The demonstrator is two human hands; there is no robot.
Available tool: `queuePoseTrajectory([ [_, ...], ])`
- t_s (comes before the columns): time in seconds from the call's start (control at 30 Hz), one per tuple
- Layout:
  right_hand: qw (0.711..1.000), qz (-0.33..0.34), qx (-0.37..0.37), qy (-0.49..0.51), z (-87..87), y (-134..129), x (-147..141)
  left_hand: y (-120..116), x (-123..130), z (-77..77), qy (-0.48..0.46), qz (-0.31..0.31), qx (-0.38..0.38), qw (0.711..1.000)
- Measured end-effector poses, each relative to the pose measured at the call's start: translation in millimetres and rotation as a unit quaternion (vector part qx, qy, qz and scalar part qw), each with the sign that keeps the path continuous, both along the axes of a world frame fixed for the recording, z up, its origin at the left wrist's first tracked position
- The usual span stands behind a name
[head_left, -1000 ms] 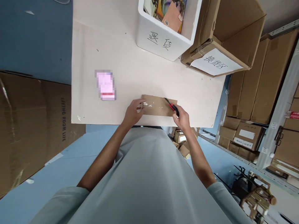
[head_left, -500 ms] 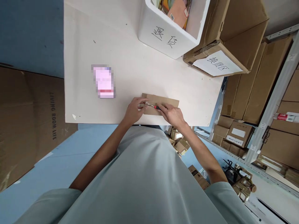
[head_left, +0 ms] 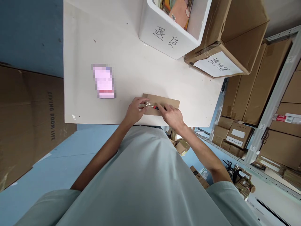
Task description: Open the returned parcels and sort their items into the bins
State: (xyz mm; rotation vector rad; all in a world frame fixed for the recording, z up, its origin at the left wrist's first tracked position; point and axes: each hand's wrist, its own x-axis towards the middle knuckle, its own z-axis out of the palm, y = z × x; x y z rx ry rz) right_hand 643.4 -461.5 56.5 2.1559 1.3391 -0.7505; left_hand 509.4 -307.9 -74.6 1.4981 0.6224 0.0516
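A flat piece of brown cardboard (head_left: 172, 102) lies near the front edge of the table. Over it is a slim tool with a red and black part (head_left: 155, 107), in what looks like clear plastic; its exact kind cannot be made out. My left hand (head_left: 136, 110) pinches the left end of the tool, thumb and fingers closed around it. At the other end, my right hand (head_left: 172, 116) has its fingertips closed on the dark part, which they partly cover. The cardboard's right portion sits just beyond my right fingers.
A pixelated pink item (head_left: 104, 81) lies to the left on the white table (head_left: 122, 62). At the back right stand a white foam box (head_left: 164, 34) holding packets and an open cardboard box (head_left: 216, 61). Shelves with cartons (head_left: 240, 135) are on the right; a large carton (head_left: 35, 119) is at left.
My right hand has shifted slightly left, and its fingers have moved on the tool's dark end. My left hand keeps its grip. The whole view has moved a little.
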Motion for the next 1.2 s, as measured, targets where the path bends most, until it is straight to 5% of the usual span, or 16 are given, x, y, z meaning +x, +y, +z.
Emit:
queuePoseTrajectory([
  [0.67,0.999,-0.007,-0.027,-0.022,16.8,-14,0,-3,0,1.7,0.018,0.016,0.016,1.0],
  [1.0,0.996,-0.036,-0.052,-0.07,29.4,-90,40,-1,1,9.4,0.031,0.015,0.018,0.999],
  [1.2,0.997,-0.035,-0.016,-0.071,15.3,-143,61,-5,4,11.7,0.043,0.023,0.031,0.998],
])
